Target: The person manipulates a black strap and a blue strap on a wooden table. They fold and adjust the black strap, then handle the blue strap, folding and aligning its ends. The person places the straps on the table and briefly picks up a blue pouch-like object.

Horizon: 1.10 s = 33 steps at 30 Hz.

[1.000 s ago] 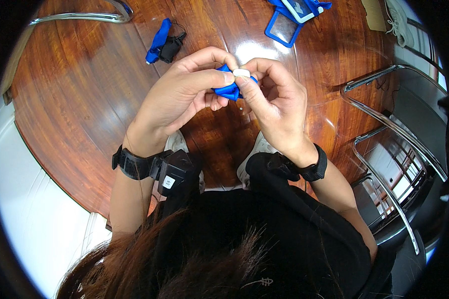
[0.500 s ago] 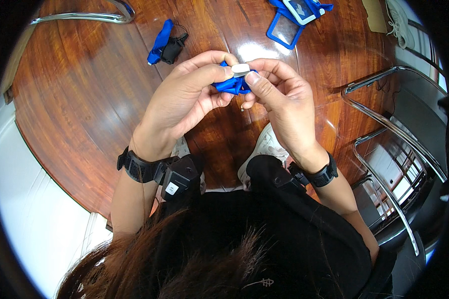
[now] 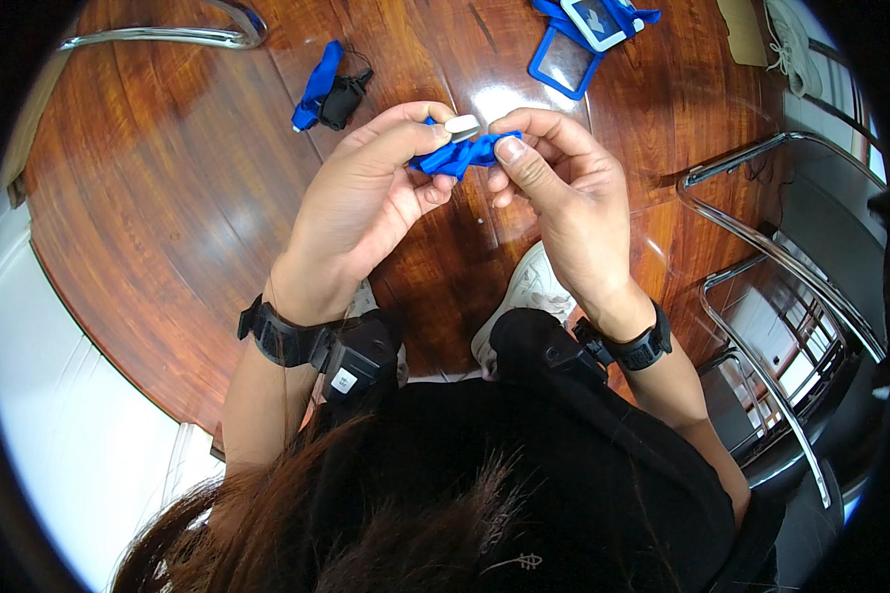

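Observation:
Between my hands a bunched blue lanyard strap (image 3: pixel 458 156) is held above the wooden floor. My left hand (image 3: pixel 354 183) is closed, pinching its left end together with a small white plastic piece (image 3: pixel 461 125), whose exact kind I cannot make out. The thumb lies against that white piece. At the other end, my right hand (image 3: pixel 576 188) grips the blue strap between thumb and forefinger, apart from the white piece. Part of the strap is hidden behind the fingers.
Ahead on the floor lie a blue strap with a black pouch (image 3: pixel 342 100) and, further right, blue-framed badge holders (image 3: pixel 566 74) with a lanyard. Chrome-framed chairs (image 3: pixel 791 232) stand at right. A chrome chair leg (image 3: pixel 168 35) reaches in at far left. White shoes (image 3: pixel 536 287) are below my hands.
My right hand has come off the white piece and shifted slightly right, drawing out the strap. The white piece has moved a little left with my left hand.

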{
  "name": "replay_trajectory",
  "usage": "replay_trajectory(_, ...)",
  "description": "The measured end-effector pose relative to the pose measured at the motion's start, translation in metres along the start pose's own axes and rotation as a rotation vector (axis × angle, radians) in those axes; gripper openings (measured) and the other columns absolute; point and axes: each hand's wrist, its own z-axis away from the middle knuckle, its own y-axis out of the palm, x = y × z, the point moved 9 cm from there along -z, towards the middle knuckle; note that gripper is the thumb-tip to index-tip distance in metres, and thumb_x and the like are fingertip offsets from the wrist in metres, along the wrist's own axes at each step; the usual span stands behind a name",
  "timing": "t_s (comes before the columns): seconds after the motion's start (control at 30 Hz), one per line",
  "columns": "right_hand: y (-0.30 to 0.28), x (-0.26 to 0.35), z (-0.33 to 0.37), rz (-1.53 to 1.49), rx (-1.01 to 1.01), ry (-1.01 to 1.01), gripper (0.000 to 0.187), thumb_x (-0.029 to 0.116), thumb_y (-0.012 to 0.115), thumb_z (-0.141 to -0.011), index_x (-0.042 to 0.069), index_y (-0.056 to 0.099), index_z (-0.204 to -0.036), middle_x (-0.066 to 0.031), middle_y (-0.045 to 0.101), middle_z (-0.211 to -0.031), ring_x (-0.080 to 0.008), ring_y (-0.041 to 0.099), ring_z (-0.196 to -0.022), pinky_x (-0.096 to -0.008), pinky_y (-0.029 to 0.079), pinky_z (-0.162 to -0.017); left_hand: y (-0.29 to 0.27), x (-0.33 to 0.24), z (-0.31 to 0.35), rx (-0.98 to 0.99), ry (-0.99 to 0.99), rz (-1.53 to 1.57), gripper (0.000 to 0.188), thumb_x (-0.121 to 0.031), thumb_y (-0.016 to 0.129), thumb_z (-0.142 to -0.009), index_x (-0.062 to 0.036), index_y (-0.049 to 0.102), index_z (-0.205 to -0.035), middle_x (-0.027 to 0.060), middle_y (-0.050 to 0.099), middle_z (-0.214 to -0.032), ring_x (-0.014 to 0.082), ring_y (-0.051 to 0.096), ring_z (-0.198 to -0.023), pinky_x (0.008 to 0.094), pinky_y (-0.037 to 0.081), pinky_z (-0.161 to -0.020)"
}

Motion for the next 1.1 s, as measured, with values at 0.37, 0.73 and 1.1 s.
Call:
replay_trajectory(0.37,-0.002,0.012,-0.001,0.320,-0.107,-0.141,0.011,0.003,0.070,-0.081,-0.001,0.066,-0.091,-0.0026,0.066,-0.079,-0.0057,0.060,-0.069,-0.0190,0.048,-0.062,0.003,-0.004,0.003,-0.016,0.084,-0.080,0.014,-0.008,0.054,-0.091,-0.0018,0.057,-0.103,0.0045,0.057,-0.094,0.0089,0.053,-0.079,0.0231,0.044,-0.064)
replay_trajectory(0.73,-0.005,0.006,-0.004,0.291,-0.090,-0.038,0.014,0.001,0.068,-0.082,-0.002,0.065,-0.095,-0.0042,0.067,-0.081,-0.0067,0.061,-0.072,-0.0194,0.049,-0.065,0.004,-0.005,0.005,-0.086,0.154,-0.236,0.014,-0.010,0.059,-0.090,-0.0028,0.063,-0.101,0.0027,0.059,-0.083,0.0079,0.054,-0.072,0.0200,0.045,-0.064)
replay_trajectory(1.1,-0.001,0.009,-0.004,0.242,-0.017,-0.193,0.019,0.003,0.066,-0.083,0.001,0.066,-0.102,-0.0029,0.066,-0.087,-0.0082,0.061,-0.079,-0.0227,0.050,-0.075,0.011,-0.008,0.009,-0.018,0.138,-0.352,0.016,-0.008,0.057,-0.090,-0.0029,0.061,-0.104,0.0018,0.059,-0.093,0.0071,0.054,-0.079,0.0213,0.043,-0.065)
